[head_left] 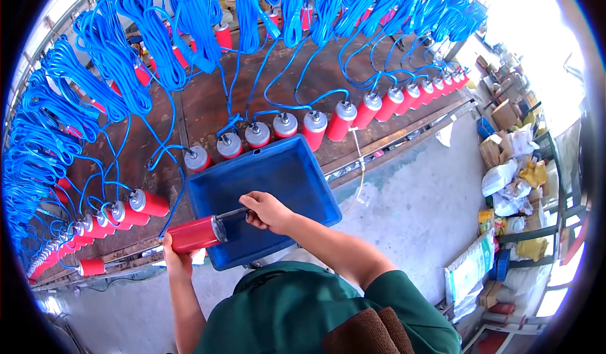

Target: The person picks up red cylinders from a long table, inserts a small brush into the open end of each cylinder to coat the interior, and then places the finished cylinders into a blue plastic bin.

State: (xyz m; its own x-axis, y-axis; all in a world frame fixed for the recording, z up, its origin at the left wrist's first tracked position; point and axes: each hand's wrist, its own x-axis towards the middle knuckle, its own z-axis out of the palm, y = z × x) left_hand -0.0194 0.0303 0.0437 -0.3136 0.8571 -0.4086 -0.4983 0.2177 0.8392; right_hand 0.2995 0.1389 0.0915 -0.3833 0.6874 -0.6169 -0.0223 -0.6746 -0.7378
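Observation:
A red cylinder (192, 234) with a silver end cap lies across the near left corner of a blue plastic crate (328, 190). My left hand (177, 259) grips its left end, fingers partly hidden behind it. My right hand (268, 212) is closed on a thin metal rod (231, 214), which reaches to the cylinder's silver end; I cannot tell whether it is a tool or a part of the cylinder. A blue cable (178, 205) runs down close to the cylinder's left end. The crate's dark floor shows beneath my right hand.
Behind the crate is a brown bench (205, 111) with rows of red cylinders (341, 121) along its edge, wired to blue cables. Thick blue cable bundles (151, 38) hang above. At far right, a shelf holds bags and boxes (505, 180). A pale cord (361, 158) dangles off the bench edge.

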